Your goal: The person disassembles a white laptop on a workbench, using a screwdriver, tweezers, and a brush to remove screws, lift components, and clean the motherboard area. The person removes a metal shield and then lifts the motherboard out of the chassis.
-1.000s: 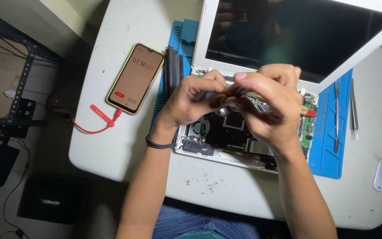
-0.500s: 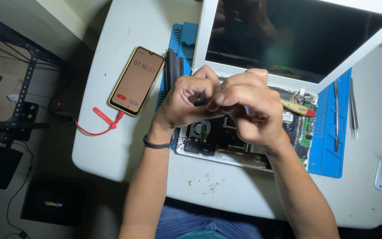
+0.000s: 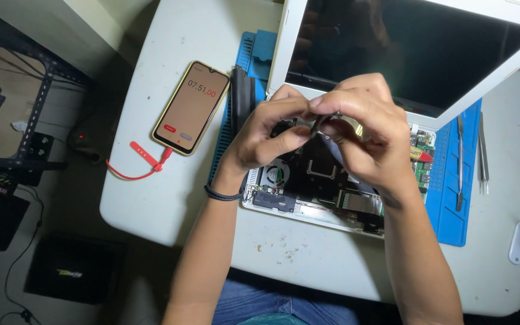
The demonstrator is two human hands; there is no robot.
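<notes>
An opened white laptop [image 3: 308,207] lies on a blue work mat [image 3: 446,198], its circuit board and fan [image 3: 275,176] bare and its dark screen [image 3: 404,42] tilted up behind. My left hand [image 3: 266,135] and my right hand [image 3: 365,129] meet just above the exposed board. Together the fingers pinch a small dark part [image 3: 326,120], mostly hidden between the fingertips. A dark band circles my left wrist [image 3: 221,194].
A phone [image 3: 191,107] with a lit timer screen lies left of the mat, a red cable [image 3: 133,162] plugged into it. A black strip [image 3: 241,99] rests on the mat's left edge. Metal tools [image 3: 481,153] lie at the right. The white table's edge [image 3: 127,229] drops to dark boxes on the floor.
Both hands have shifted slightly and stayed pressed together over the board. The thin metal tool seen between the fingers a second ago is no longer visible.
</notes>
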